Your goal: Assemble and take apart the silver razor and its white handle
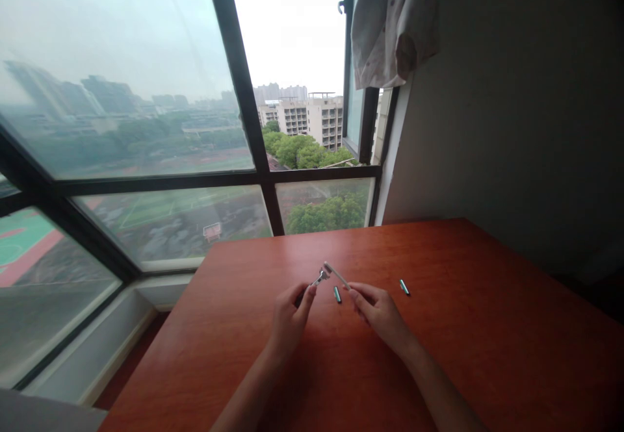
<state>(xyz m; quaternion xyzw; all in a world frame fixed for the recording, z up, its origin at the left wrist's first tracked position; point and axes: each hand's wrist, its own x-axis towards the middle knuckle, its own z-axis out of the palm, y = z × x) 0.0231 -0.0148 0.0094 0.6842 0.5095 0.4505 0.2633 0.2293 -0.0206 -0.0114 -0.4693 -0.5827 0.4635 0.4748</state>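
My left hand pinches a small metal piece just above the red-brown table. My right hand pinches a thin grey stick that points up and left, its tip almost meeting the metal piece. I cannot tell whether the two parts touch. A small teal and silver cylinder lies on the table between my hands. A second one like it lies to the right of my right hand.
The table stands in a corner, with a large dark-framed window ahead and to the left and a grey wall on the right. A light cloth hangs at the window's open pane.
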